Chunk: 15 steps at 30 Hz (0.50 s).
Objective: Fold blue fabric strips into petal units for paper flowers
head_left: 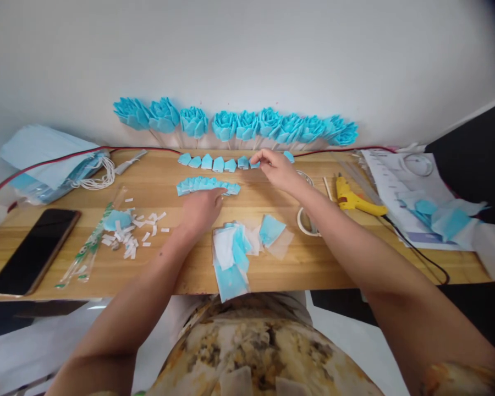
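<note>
Folded blue petals (218,163) lie in a far row on the wooden table (165,181), with a second overlapping row of petals (202,185) nearer me. My right hand (276,168) reaches to the right end of the far row, its fingertips pinched on one blue petal (254,163). My left hand (201,209) rests palm down on the table, fingers together, its fingertips touching the right part of the overlapping row. Below the hands lies a pile of blue and white fabric squares (237,253).
Several blue fabric roses (235,125) lean against the wall. A phone (35,250), a stack of blue face masks (45,159) and white scraps (132,231) lie at left. A tape roll (307,223), a yellow glue gun (357,201) and papers (412,198) lie at right.
</note>
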### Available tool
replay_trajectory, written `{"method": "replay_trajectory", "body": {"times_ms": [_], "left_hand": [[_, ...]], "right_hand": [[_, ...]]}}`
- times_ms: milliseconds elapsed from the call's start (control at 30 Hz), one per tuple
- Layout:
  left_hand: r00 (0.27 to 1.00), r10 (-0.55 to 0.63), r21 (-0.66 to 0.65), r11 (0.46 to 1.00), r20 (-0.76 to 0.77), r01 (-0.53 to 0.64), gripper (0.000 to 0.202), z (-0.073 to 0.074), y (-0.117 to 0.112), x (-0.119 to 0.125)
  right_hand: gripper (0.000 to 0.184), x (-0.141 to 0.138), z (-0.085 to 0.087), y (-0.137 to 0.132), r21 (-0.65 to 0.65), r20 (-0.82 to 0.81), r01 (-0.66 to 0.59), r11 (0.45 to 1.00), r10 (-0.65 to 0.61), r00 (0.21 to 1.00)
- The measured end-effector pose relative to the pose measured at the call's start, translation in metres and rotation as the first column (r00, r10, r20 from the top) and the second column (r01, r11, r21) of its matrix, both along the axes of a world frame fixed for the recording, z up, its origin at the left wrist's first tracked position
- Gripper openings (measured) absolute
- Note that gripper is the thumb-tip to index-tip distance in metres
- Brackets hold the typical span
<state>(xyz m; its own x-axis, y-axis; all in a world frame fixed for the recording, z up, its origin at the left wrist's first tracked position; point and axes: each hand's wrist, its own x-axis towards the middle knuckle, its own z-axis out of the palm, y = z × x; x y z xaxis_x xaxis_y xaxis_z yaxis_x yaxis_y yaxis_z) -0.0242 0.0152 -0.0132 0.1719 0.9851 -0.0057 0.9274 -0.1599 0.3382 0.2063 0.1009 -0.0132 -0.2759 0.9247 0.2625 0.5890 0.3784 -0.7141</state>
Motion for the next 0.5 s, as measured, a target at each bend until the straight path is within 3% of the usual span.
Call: {"method": "replay_trajectory", "body": {"times_ms": [133,333,400,500], "left_hand": [[0.974,0.060,0.057,0.996,0.220,-0.075,0.037,0.001,0.002,-0.005],[0.928,0.117,0.098,0.982,0.355,-0.161,0.028,-0.003,0.008,-0.010],[0.907,0.139,0.114,0.973,0.397,-0.200,0.029,0.002,0.007,-0.012],[0.908,0.109,0.180,0.964,0.405,-0.196,0.034,0.023,-0.002,-0.018]], "right_hand": [[0.035,0.005,0.006,-0.024,-0.033,0.050,-0.017,0.999,0.019,0.999],[0.034,0.003,0.007,-0.040,-0.044,0.068,-0.043,0.998,0.046,0.997],[0.034,0.003,0.009,-0.043,-0.054,0.085,-0.061,0.997,0.066,0.994],[0.033,0.005,0.012,-0.050,-0.068,0.125,-0.073,0.995,0.081,0.989]]}}
